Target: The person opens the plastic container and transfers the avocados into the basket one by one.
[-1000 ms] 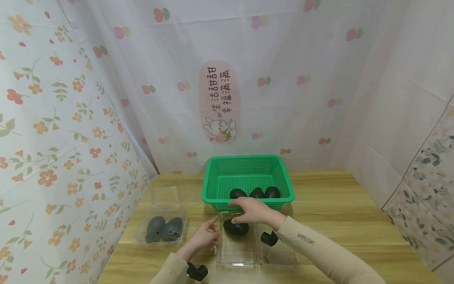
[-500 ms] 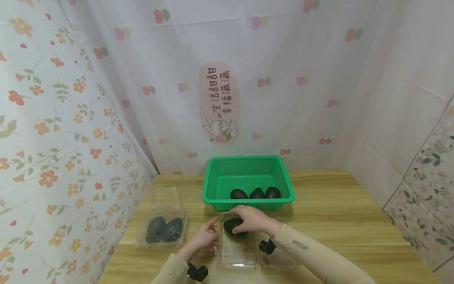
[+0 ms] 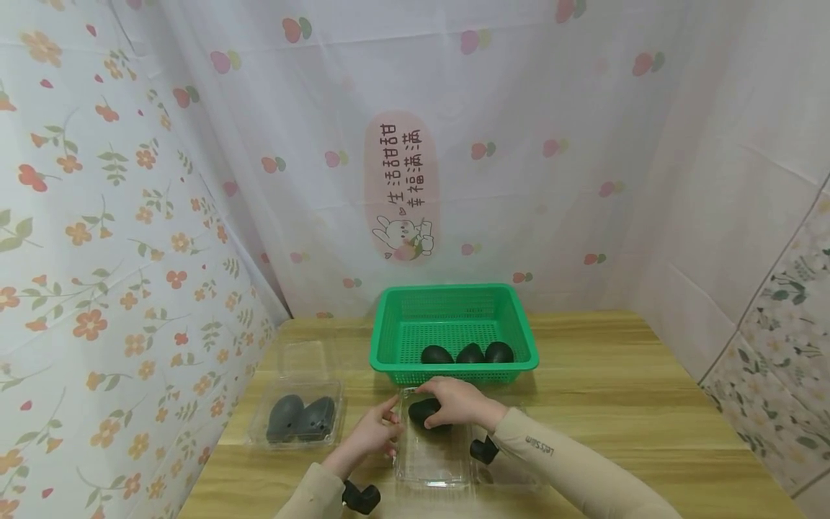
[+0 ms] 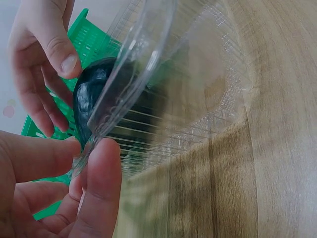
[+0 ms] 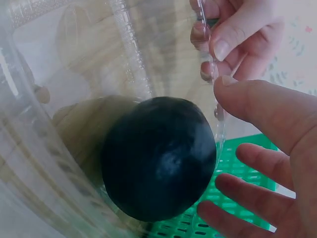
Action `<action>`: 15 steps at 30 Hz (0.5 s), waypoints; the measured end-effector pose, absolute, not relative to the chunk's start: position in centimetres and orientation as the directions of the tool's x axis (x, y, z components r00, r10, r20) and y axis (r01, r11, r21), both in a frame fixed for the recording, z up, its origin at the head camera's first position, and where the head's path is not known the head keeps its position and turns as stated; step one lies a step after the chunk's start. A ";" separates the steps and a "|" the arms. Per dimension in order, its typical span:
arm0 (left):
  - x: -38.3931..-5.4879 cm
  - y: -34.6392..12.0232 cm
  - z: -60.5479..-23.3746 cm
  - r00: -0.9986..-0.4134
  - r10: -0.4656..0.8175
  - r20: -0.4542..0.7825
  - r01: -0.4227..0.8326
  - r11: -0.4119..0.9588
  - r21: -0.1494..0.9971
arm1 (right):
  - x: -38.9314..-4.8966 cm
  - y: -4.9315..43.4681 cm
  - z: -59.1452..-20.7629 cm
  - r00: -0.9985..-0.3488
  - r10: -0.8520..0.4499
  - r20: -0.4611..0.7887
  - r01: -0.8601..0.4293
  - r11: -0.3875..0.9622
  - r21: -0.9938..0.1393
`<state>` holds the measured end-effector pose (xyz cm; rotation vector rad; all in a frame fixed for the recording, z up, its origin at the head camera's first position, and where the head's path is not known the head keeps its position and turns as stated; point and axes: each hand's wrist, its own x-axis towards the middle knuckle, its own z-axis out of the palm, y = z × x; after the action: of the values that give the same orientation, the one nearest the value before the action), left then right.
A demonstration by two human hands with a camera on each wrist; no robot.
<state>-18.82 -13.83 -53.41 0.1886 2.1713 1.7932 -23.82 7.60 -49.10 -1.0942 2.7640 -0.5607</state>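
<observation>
An open clear plastic clamshell box (image 3: 433, 461) lies on the table in the head view, one dark, egg-shaped avocado (image 3: 424, 413) at its far end. With thumb and fingers, my left hand (image 3: 372, 437) pinches the box's left rim, as the left wrist view shows closely. Over the far end is my right hand (image 3: 462, 402), its thumb by the avocado and rim. In the right wrist view its fingers (image 5: 257, 198) are spread and relaxed beyond the avocado, gripping nothing; whether the thumb touches the rim I cannot tell.
Behind the box stands a green plastic basket (image 3: 454, 288) with three dark avocados (image 3: 470, 353) in it. Another clear box (image 3: 259, 432) at left holds two avocados (image 3: 285, 418). Black wrist-worn pieces (image 3: 361, 497) show near both sleeves. Curtains enclose the wooden table (image 3: 603, 360).
My right hand has come down from above the avocado to the box's far end, its sleeve shifting slightly left. My left hand has stayed at the rim.
</observation>
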 end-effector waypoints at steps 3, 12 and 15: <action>-18.8 -13.8 -53.5 -0.940 0.300 -0.162 -0.104 0.199 0.975 | -23.7 7.5 -49.4 -0.731 -0.682 0.027 -0.641 0.673 -0.370; -18.9 -13.8 -53.3 -0.940 0.301 -0.163 -0.101 0.210 0.972 | -23.8 7.3 -49.9 -0.728 -0.685 0.006 -0.643 0.681 -0.350; -18.9 -13.8 -53.3 -0.939 0.301 -0.166 -0.104 0.212 0.972 | -23.9 7.3 -50.0 -0.726 -0.688 -0.008 -0.644 0.684 -0.341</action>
<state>-18.88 -13.84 -53.33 0.1851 2.1727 1.7813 -23.85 7.30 -49.95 -1.0963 2.7572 -0.4806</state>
